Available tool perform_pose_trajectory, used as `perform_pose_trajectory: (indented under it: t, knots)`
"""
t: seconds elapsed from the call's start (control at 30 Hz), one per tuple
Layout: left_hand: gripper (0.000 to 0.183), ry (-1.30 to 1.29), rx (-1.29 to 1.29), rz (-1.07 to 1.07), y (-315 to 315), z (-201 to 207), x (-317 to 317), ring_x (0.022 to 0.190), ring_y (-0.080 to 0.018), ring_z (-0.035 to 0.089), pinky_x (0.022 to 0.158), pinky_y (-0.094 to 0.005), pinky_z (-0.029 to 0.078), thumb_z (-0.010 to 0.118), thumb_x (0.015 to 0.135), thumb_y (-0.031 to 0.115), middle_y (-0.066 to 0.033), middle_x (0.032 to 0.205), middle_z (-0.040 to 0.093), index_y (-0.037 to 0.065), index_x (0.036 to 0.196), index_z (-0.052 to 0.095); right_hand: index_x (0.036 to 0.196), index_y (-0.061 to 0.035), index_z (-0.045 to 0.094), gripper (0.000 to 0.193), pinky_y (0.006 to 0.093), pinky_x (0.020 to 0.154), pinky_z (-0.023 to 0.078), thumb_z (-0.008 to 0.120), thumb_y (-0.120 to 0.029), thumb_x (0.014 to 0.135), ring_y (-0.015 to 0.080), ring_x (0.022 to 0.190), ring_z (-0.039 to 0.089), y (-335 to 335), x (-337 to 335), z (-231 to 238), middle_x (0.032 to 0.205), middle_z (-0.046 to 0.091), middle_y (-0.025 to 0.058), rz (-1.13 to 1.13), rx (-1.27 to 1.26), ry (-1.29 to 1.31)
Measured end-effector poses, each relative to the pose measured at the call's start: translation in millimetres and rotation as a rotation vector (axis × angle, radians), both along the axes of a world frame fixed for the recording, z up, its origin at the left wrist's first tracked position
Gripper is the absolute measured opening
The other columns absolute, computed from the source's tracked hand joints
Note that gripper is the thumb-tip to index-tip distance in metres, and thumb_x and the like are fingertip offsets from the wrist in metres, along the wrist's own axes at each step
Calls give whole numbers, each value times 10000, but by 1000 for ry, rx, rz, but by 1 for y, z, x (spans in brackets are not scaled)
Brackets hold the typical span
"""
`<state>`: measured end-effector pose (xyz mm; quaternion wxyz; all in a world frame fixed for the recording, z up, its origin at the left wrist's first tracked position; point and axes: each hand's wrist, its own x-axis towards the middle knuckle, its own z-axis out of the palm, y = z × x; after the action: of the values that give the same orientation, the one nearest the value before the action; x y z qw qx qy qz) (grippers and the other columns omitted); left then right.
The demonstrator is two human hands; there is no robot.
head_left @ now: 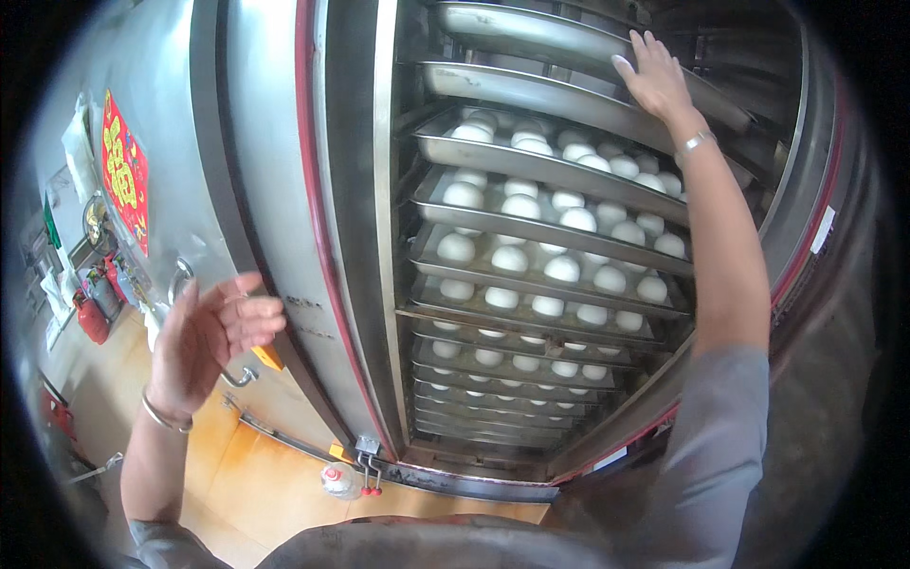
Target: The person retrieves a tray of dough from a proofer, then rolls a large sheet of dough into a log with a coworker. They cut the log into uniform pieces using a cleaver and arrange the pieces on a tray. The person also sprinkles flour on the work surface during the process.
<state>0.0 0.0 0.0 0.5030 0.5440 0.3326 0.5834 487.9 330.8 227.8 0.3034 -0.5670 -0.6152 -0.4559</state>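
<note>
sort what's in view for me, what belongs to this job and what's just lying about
Likely part of the job: metal trays, round white pieces, steel cabinet, right hand at the upper trays

Just about: clear bottle, red cylinder, red poster

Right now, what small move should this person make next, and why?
Perhaps raise the left hand toward the upper tray: that hand is open and holds nothing, while the right hand is up at that tray, possibly touching it.
</note>
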Motion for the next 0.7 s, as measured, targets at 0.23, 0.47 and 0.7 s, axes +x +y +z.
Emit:
perform_pose_trajectory:
  t: [0.23,0.47,0.7]
  knots:
    - [639,-44,-80,-149,-30,-52,-42,1092,-309,637,982,-398,473,288,1026,505,-206,1181,644,-23,1329,485,1450,-65,397,650,443,1162,259,440,-485,956,329,1408,327,-61,-69,-22,1507,370,181,161,-55,139]
    - [574,-51,-197,-330,-52,-159,-110,1078,-299,634,971,-395,475,392,1015,440,-219,1173,639,-53,1288,504,1106,-29,617,218,422,889,495,480,-85,947,352,1011,634,-282,-138,-385,1053,660,180,825,-304,661]
    - [434,-191,-600,-227,-87,-316,-170,1054,-260,633,952,-375,479,467,995,341,-159,1145,661,13,1266,550,1081,-235,621,312,376,710,506,456,-476,972,179,847,565,-738,-139,-844,936,615,-6,-81,-41,2909]
